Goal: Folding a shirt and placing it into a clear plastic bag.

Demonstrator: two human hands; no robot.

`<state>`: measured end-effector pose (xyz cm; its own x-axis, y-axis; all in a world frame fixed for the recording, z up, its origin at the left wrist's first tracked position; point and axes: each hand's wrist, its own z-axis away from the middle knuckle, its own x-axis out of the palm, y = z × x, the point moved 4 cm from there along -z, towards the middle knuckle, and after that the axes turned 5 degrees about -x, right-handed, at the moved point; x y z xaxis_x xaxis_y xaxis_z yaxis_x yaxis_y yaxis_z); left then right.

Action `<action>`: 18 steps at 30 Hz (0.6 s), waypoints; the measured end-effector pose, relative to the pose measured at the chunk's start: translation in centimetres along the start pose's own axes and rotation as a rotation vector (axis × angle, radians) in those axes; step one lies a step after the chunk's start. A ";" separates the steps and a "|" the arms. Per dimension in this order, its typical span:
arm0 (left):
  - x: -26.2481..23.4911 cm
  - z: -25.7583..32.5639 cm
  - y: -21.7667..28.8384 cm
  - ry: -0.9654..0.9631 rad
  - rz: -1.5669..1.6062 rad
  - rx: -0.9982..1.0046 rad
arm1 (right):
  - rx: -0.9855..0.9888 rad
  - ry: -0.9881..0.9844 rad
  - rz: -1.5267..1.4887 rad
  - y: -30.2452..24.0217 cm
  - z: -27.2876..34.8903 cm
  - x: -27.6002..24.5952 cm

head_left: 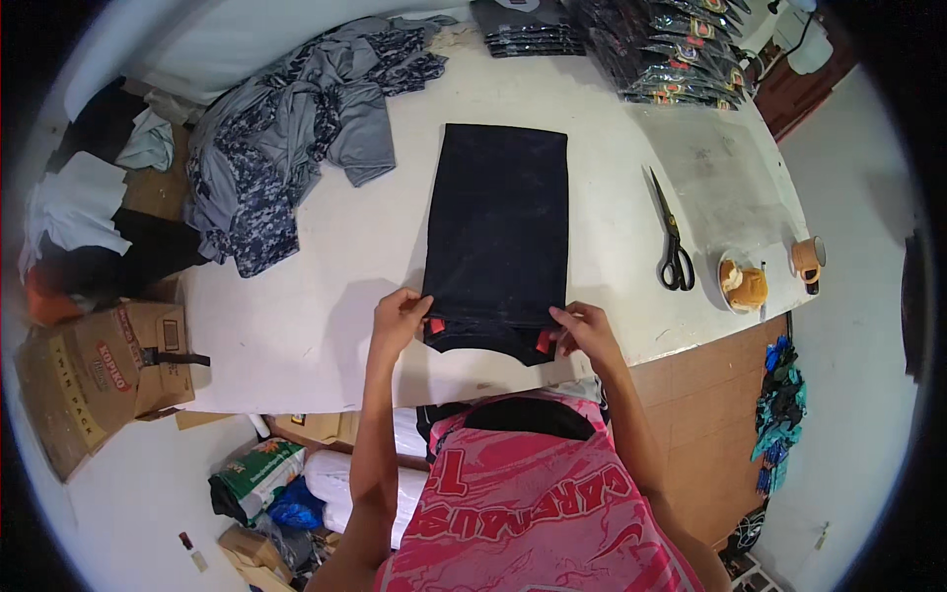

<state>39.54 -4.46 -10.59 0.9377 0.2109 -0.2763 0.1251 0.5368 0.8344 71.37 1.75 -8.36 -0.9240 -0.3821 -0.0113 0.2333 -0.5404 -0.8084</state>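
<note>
A black shirt [498,222], folded into a long rectangle, lies flat on the white table [326,326] in front of me. Its curved neckline faces my body, with small red patches showing on either side of it. The left edge of the fold, near the neckline, is pinched between the thumb and fingers of my left hand [397,321]. Opposite it, my right hand [588,333] grips the right edge close to the other red patch. Part of the right hand's fingertips is hidden by the cloth.
Black-handled scissors [672,229] lie to the right, near a plate of food [730,260] and a mug [809,257]. Clear plastic sheets [715,163] lie behind them. Bagged garments [681,59] are stacked far right. Grey patterned cloth [286,123] is heaped far left; a cardboard box [109,370] stands left.
</note>
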 end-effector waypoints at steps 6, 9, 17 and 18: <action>0.2 1.7 -1.1 0.013 0.073 -0.134 | 0.042 -0.029 -0.246 1.5 0.7 1.2; -0.3 1.5 -2.3 -0.017 0.125 -0.030 | -0.082 -0.035 -0.357 2.1 1.0 0.6; -0.3 4.5 -2.3 0.180 -0.164 0.232 | -0.124 0.107 -0.055 2.8 1.6 0.5; -0.1 4.8 -2.4 0.194 -0.165 0.228 | -0.126 0.092 -0.052 2.7 1.7 0.6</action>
<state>40.69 -9.68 -10.24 0.8223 0.2997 -0.4837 0.3598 0.3846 0.8500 72.00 -1.22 -9.49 -0.9592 -0.2821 -0.0165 0.1497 -0.4575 -0.8765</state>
